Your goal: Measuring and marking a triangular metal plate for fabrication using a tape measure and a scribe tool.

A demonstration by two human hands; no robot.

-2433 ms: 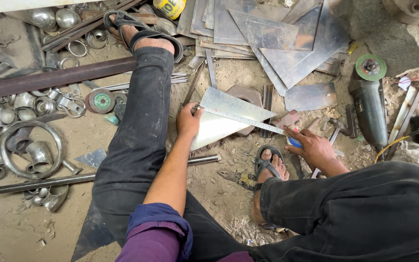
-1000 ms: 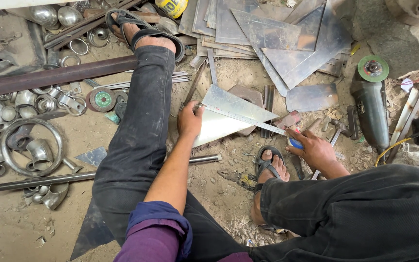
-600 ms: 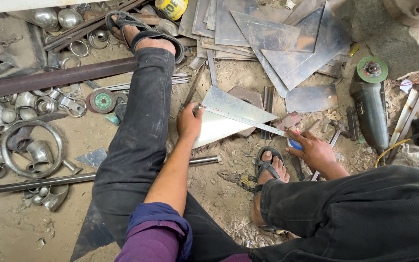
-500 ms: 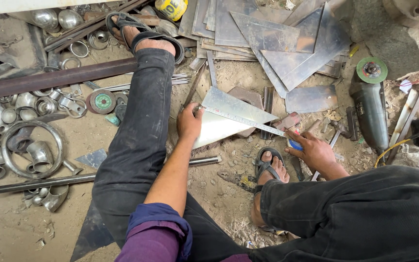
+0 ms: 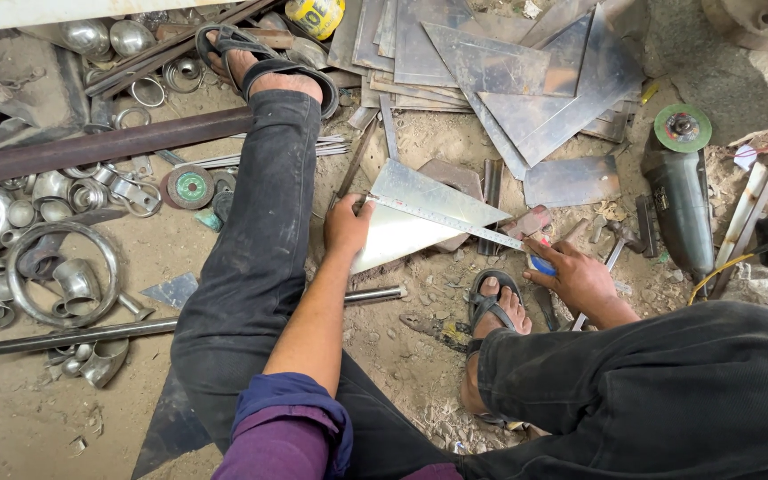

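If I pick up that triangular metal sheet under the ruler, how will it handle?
The triangular metal sheet looks thin and flat, so probably stiff yet light. Its shiny face may be slippery, its points sharp. The steel ruler resting across it would likely slide off.

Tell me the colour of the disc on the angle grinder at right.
Green disc with a dark hub, on the dark angle grinder; head view.

We note: silver-grey triangular sheet (image 5: 402, 233), silver ruler (image 5: 444, 220), blue-white marker (image 5: 541, 264) in right hand (image 5: 580, 280); black trousers (image 5: 251, 267), green grinder disc (image 5: 682, 127).
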